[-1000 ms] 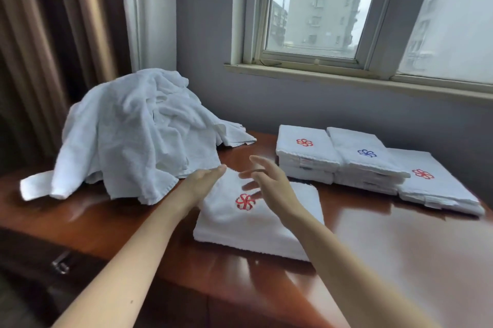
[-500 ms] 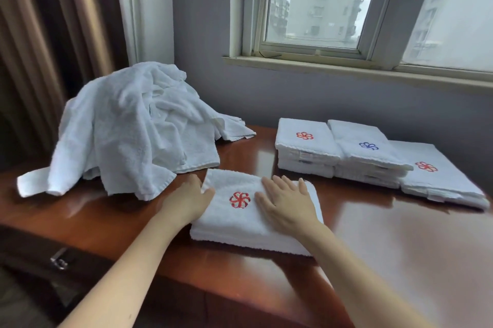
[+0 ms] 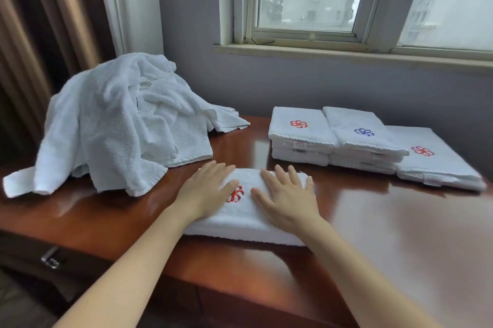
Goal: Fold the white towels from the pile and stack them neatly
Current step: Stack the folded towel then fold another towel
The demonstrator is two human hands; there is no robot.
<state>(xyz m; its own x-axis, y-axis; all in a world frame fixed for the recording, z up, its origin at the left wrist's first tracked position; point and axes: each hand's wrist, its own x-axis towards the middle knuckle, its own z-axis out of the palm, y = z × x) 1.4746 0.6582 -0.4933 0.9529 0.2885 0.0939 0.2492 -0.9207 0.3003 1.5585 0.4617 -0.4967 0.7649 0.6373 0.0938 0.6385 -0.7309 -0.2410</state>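
No writing could be read anywhere. The only marks were stitched pinwheel emblems, and the small tags (image 3: 298,144) sewn into the edges of the stacked towels were too tiny to make out.

Both hands lay flat and palm-down on the folded towel (image 3: 240,221), fingers straight and a little spread, gripping nothing. The left hand (image 3: 205,191) and the right hand (image 3: 285,197) stayed apart, with the towel's red emblem (image 3: 236,194) showing in the gap between them, partly covered by the left thumb. The towel sat directly beneath both palms on the glossy wooden table (image 3: 400,234). Its near edge ran out past both wrists, and its far edge sat just beyond the fingertips. Its long axis seemed to run from the left hand across to the right hand, slightly skewed so the right end came nearer the person, though the angle made that hard to judge.

Beyond the left hand and out to its left sat the pile (image 3: 120,124) of loose white towels, heaped and rumpled, one corner trailing to the table's edge. Beyond the right hand stood three stacks of folded towels touching side by side. The red-emblem stack (image 3: 298,130) was closest to the hands, the blue-emblem stack (image 3: 360,133) overlapped the next one, and the low red-emblem stack (image 3: 426,157) was farthest right.
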